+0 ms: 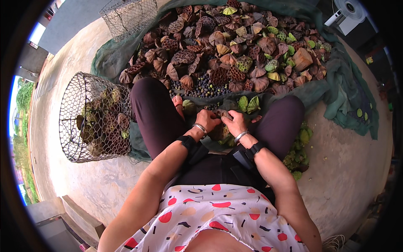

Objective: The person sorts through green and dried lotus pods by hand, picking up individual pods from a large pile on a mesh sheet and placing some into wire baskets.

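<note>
Between my knees, my left hand (206, 121) and my right hand (235, 124) grip a dried brown lotus seed pod (222, 112) from either side. Fingers hide much of it. Below the hands lie other pod pieces, partly covered by my wrists. Two green lotus pods (253, 104) rest just beyond my right hand, and a greenish-brown pod (189, 107) sits beside my foot (178, 104). Loose dark lotus seeds (204, 87) are gathered in front of me, at the near side of a large heap of mostly brown lotus pods (217, 39).
The heap lies on green netting (341, 94). A wooden block (303, 59) stands among the pods at right. To my left is a wire-mesh basket (70, 126) holding pods; another mesh basket (129, 19) stands farther back. Green pod scraps (297, 152) lie beside my right thigh on concrete (333, 163).
</note>
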{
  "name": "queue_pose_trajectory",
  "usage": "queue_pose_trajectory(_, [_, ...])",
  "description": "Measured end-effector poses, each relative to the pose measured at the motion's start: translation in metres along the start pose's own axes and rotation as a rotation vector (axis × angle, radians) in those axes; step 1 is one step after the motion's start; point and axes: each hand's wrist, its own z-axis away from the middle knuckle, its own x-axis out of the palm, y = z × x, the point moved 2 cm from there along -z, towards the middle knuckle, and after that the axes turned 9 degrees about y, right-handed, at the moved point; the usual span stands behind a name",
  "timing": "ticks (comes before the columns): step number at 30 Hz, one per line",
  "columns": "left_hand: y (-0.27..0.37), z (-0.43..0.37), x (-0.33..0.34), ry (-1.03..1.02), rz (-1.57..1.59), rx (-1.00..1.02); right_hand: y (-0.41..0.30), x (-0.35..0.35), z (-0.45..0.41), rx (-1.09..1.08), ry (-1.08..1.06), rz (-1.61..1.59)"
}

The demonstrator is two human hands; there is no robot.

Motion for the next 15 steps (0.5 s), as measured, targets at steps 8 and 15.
queue_pose_trajectory(8, [-0.01, -0.004, 0.006, -0.043, 0.343, -0.237, -0.002, -0.002, -0.002, -0.004, 0.026, -0.054])
queue_pose_trajectory(15, [-0.013, -0.006, 0.009, 0.018, 0.33, -0.224, -0.006, -0.003, -0.003, 0.024, 0.046, -0.116])
